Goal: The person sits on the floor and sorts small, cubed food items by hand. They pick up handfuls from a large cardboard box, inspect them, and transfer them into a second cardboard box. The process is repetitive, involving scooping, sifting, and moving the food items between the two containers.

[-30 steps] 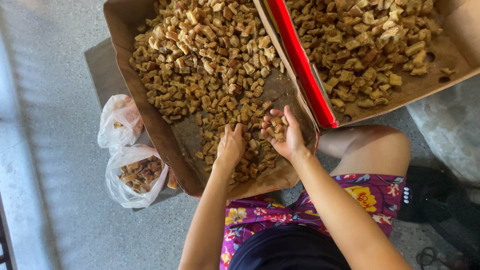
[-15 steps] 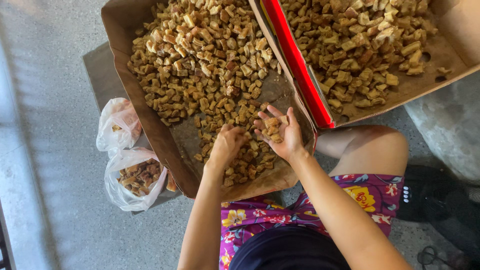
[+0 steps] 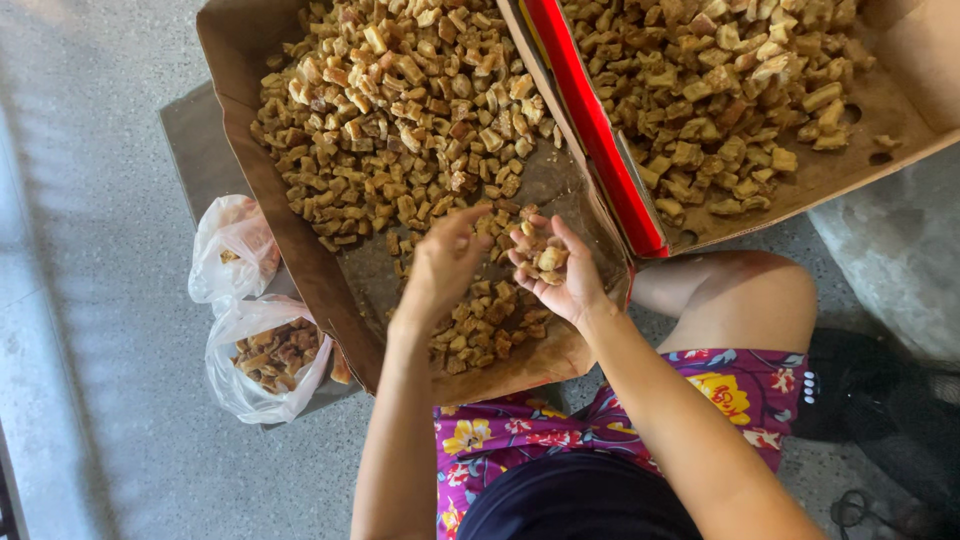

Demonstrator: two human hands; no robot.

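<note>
My right hand (image 3: 561, 278) is cupped palm up over the near end of a brown cardboard tray (image 3: 300, 250), holding a small heap of brown chunks (image 3: 541, 256). My left hand (image 3: 442, 262) hovers just left of it, fingers pointing toward the heap, fingertips close to the chunks. Whether the left hand pinches a piece is not clear. The tray is filled with many small tan and brown chunks (image 3: 400, 110), thinner near my hands.
A second cardboard tray (image 3: 900, 60) with a red edge (image 3: 590, 130) holds more chunks at the upper right. Two clear plastic bags (image 3: 262, 352) lie on the grey floor at the left, one holding darker pieces. My knee (image 3: 750, 300) is under the right tray.
My hands have lifted from the chunks in the tray. The right hand has turned palm up with a heap of chunks, and the left hand has moved toward it.
</note>
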